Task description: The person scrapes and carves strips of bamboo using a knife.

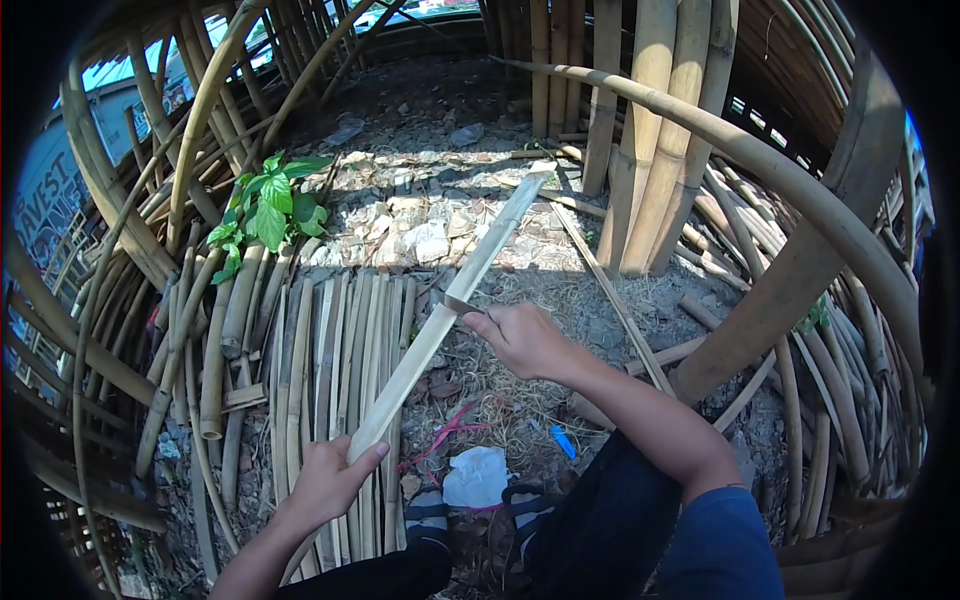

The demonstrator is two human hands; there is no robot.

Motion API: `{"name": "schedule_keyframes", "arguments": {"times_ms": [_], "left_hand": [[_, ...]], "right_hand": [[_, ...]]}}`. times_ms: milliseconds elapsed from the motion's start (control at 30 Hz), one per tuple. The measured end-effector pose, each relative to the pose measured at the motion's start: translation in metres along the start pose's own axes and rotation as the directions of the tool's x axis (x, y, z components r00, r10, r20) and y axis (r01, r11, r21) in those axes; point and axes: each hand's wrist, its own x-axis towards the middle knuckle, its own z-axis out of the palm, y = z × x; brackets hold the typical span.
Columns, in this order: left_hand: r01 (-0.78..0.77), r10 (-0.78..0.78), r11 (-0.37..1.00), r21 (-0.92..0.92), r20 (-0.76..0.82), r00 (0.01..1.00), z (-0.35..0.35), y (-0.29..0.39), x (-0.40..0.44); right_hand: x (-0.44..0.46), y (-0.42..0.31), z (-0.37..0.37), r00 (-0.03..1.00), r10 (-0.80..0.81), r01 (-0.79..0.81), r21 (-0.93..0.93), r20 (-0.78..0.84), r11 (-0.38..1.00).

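One long bamboo strip (405,378), held aslant, partly over slats (300,362): near end clasped in left hand (328,480); knife-like blade (459,304) gripped in right hand (522,340), lying across strip. Probably light, stiff, springy, sharp-edged; best held near end, clear of blade.

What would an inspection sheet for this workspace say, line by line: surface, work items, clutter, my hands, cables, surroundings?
Surface: uneven ground with stones and dry fibres, partly sunlit.
Work items: one long bamboo strip, held at a slant; a knife, its dark blade lying across the strip; a row of bamboo strips on the left.
Clutter: white crumpled sheet and pink string near the feet; small blue object, type unclear.
Hands: left hand grips the strip's near end; right hand grips the knife, handle hidden.
Cables: nothing seen.
Surroundings: upright bamboo poles, a leafy green plant, a lettered wall at far left.
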Motion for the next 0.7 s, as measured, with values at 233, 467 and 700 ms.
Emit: {"name": "schedule_keyframes", "arguments": {"times_ms": [233, 467, 700], "left_hand": [[0.007, -0.006, 0.998, -0.057, 0.012, 1.0, 0.0, 0.004, 0.001], [-0.025, 0.023, 0.997, -0.068, -0.017, 1.0, -0.003, 0.009, 0.001], [-0.007, 0.006, 0.999, -0.04, -0.035, 0.999, -0.006, 0.013, -0.001]], "right_hand": [[-0.006, -0.015, 0.002, 0.989, -0.13, 0.132, -0.03, 0.072, 0.991], [0.005, 0.001, 0.002, 0.983, -0.176, 0.172, -0.066, -0.061, 0.983], [0.012, 0.012, -0.004, 0.99, -0.068, 0.055, -0.111, -0.12, 0.992]]}}
